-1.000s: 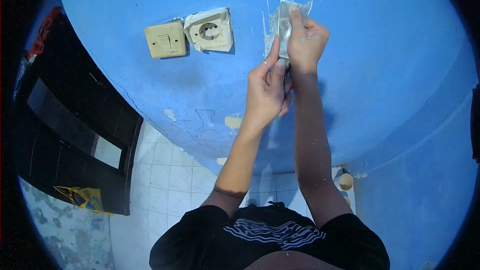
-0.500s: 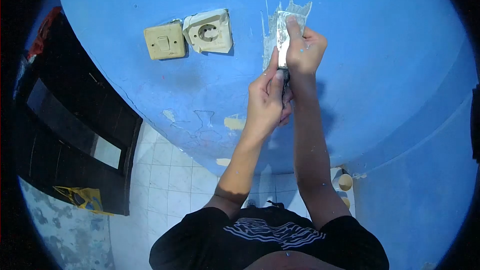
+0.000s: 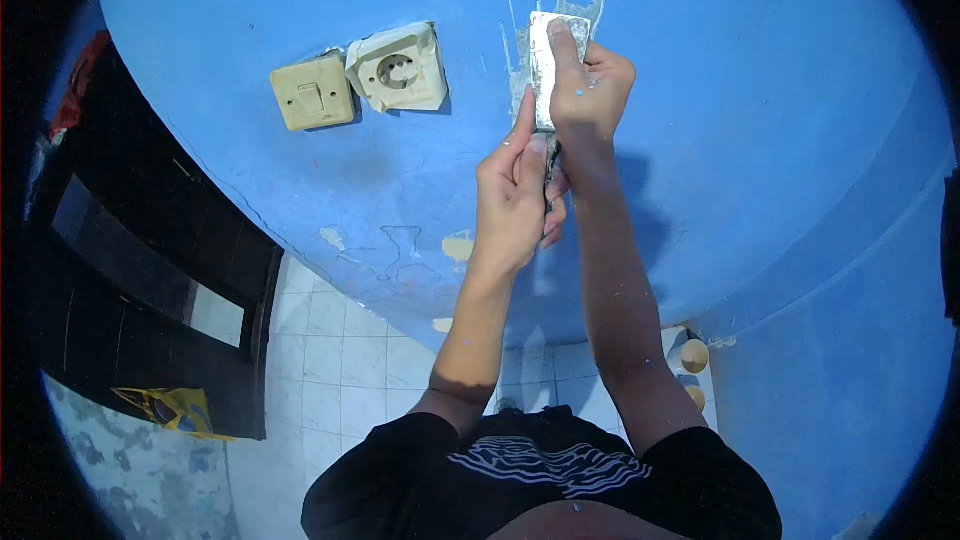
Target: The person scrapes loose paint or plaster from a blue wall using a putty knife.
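A scraper with a shiny metal blade (image 3: 543, 65) lies against the blue wall (image 3: 720, 100), over a rough grey patch (image 3: 580, 8). My left hand (image 3: 515, 195) is wrapped round its dark handle, with one finger stretched up along the blade's lower left edge. My right hand (image 3: 592, 90) grips the blade's right side, the thumb pressed on its face near the top. Much of the handle is hidden by my fingers.
A light switch (image 3: 313, 93) and a socket (image 3: 398, 70) with torn covering are on the wall to the left. Dark furniture (image 3: 150, 240) stands at far left. Below are floor tiles (image 3: 362, 360) and round pale objects (image 3: 693, 356) at lower right.
The switch, socket and wall patch have shifted left in view. Both hands and the scraper have also moved left, and more of the blade's face now shows.
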The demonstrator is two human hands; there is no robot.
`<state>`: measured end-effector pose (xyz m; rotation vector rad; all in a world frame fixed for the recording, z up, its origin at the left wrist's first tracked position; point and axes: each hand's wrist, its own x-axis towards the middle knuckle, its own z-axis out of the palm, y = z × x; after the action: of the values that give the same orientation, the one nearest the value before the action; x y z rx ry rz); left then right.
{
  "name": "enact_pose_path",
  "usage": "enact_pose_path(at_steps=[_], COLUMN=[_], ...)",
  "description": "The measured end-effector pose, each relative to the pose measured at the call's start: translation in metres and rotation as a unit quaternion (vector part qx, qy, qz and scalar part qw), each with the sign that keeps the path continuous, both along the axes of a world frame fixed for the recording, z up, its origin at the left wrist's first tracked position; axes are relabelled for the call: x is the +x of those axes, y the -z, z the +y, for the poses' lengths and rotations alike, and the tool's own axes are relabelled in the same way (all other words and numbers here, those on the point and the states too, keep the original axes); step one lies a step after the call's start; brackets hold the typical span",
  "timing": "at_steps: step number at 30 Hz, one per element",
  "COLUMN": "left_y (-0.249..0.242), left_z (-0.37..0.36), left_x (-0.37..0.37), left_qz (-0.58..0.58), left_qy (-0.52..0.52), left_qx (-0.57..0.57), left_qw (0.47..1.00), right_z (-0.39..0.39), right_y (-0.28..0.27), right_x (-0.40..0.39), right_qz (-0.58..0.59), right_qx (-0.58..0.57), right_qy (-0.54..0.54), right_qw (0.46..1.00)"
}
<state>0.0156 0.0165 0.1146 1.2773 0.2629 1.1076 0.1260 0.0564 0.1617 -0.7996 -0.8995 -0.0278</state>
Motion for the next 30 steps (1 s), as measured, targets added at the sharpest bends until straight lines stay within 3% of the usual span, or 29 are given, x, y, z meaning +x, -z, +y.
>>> enact_pose_path(at_steps=[2,6,8,11,15,18,21,24,27,28,30], left_y=[-0.002,-0.012,-0.024,-0.002,0.002,-0.022,-0.007,0.004,-0.014,-0.017,-0.012], left_z=[-0.005,0.004,0.004,0.004,0.007,0.01,0.008,0.004,0.007,0.006,0.005], left_x=[-0.002,0.0,0.002,0.002,0.003,0.005,0.008,0.006,0.012,0.015,0.013], left_qz=[0.009,0.04,0.004,0.025,0.043,-0.007,-0.013,-0.006,0.001,-0.016,-0.034], left_qy=[-0.017,-0.033,0.021,-0.015,-0.017,0.021,0.014,0.009,-0.007,-0.006,-0.002], left_qx=[0.004,0.019,0.009,0.037,0.005,0.002,0.0,-0.014,0.013,0.008,0.007], left_qw=[1.0,0.998,1.0,0.999,0.999,1.0,1.0,1.0,1.0,1.0,0.999], right_z=[-0.004,0.006,0.009,0.007,0.01,0.011,0.0,0.005,0.008,-0.001,-0.003], right_y=[0.003,-0.007,-0.024,-0.002,0.007,-0.031,-0.008,0.003,-0.025,-0.032,-0.019], right_x=[0.005,0.003,0.005,0.011,0.007,0.01,0.009,0.001,0.013,0.011,0.005], right_qz=[-0.036,-0.005,0.039,-0.04,-0.014,0.012,-0.053,0.004,-0.001,-0.001,-0.019], right_qx=[-0.041,0.007,-0.005,0.0,-0.021,-0.014,-0.007,0.015,-0.044,-0.05,-0.025], right_qy=[0.012,-0.023,-0.001,0.027,0.038,0.012,0.018,0.014,0.045,0.008,0.018], right_qw=[0.998,1.0,0.999,0.999,0.999,1.0,0.998,1.0,0.998,0.999,0.999])
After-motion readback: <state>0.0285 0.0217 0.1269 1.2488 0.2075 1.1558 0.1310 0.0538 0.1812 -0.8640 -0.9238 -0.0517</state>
